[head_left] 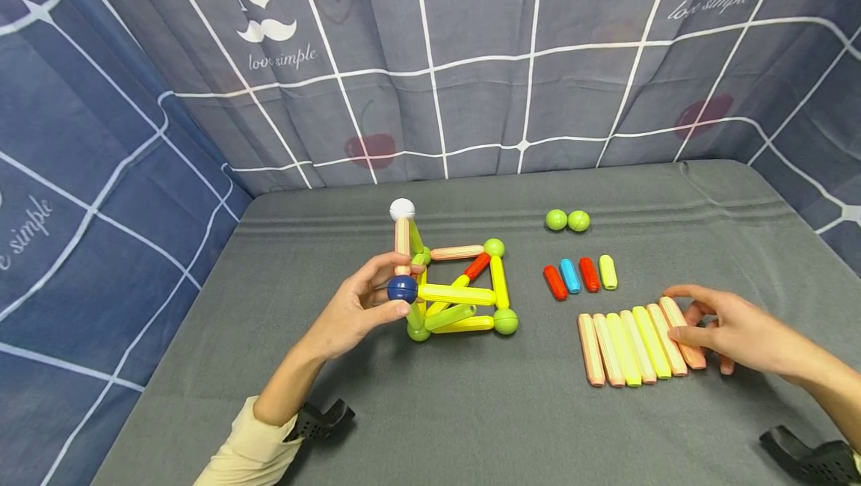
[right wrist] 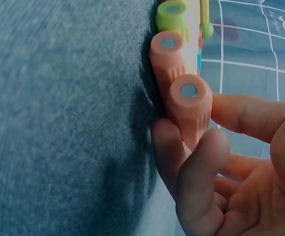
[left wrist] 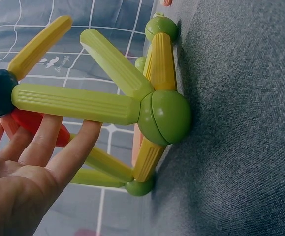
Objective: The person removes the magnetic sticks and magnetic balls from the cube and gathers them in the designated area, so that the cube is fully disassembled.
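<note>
head view: toward the worktop's (head_left: pixel 471 419) right edge, the right hand (head_left: pixel 750 333) pinches the end pink rod (head_left: pixel 682 333); its magnet (right wrist: pixel 189 90) might drag neighbouring rods (head_left: pixel 622 351). nearer the left edge, the left hand (head_left: pixel 353 312) grips the blue ball (head_left: pixel 402 289); a jerk could unseat the frame (head_left: pixel 457 294).

The head view is bright, with soft shadows on the grey cloth (head_left: pixel 471 411); the wrist views look dimmer.

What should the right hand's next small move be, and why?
Probably lift the rightmost pink stick clear of the row of sticks: the right hand pinches it, while the left hand holds the dark blue ball on the frame, perhaps ready for another piece.
</note>
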Motion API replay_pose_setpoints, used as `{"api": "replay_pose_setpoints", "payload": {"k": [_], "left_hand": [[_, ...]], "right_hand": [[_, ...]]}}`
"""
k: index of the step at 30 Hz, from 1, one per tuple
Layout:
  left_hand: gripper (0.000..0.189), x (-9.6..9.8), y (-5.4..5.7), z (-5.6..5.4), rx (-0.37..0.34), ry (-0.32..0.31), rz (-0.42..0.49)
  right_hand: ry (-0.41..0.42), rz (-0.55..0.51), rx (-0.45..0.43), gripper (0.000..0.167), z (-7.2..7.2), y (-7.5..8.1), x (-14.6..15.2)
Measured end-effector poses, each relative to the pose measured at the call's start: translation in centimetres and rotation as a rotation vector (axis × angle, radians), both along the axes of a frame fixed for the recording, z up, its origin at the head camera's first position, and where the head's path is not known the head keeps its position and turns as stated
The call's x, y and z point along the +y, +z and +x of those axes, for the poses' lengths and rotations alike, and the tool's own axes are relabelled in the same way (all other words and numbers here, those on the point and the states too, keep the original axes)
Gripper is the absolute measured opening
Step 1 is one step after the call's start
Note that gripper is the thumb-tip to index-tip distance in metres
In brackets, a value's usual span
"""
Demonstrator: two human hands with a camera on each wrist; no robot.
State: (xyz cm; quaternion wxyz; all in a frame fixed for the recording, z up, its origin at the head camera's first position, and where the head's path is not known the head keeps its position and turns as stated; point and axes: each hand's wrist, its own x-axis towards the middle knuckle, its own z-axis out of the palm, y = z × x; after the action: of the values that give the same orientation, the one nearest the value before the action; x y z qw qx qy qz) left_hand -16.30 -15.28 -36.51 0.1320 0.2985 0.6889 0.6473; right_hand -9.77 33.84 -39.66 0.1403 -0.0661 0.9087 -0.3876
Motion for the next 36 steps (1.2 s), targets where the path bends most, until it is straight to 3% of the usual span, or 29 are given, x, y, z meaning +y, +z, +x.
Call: {"api": "replay_pose_setpoints", "payload": {"k": [11,17,20,27,32,36], "left_hand": [[0.051,0.0,0.0,0.0,-0.019,-0.007,0.008],[0.051,0.0,0.0,0.0,-0.019,-0.005,0.0],[0.051,0.0,0.0,0.0,-0.021,-0.007,0.008],[0.05,0.0,0.0,-0.1,-0.015,-0.017,0.014],[0.051,0.0,0.0,-0.1,-0.017,-0.021,0.011],[0.051,0.0,0.1,0.0,-0.013,-0.006,0.005]], "right_hand": [[0.018,-0.015,0.008,0.05,0.2,-0.2,0.5],[-0.031,0.025,0.072,0.046,0.2,0.6,-0.2],[-0.029,-0.006,0.141,0.042,0.0,1.3,-1.1],[0.065,-0.1,0.297,0.03,-0.6,3.5,-6.1],[0.143,-0.145,0.313,0.023,-1.0,5.4,-11.0],[0.229,-0.286,0.257,0.025,-1.9,6.4,-14.5]]}}
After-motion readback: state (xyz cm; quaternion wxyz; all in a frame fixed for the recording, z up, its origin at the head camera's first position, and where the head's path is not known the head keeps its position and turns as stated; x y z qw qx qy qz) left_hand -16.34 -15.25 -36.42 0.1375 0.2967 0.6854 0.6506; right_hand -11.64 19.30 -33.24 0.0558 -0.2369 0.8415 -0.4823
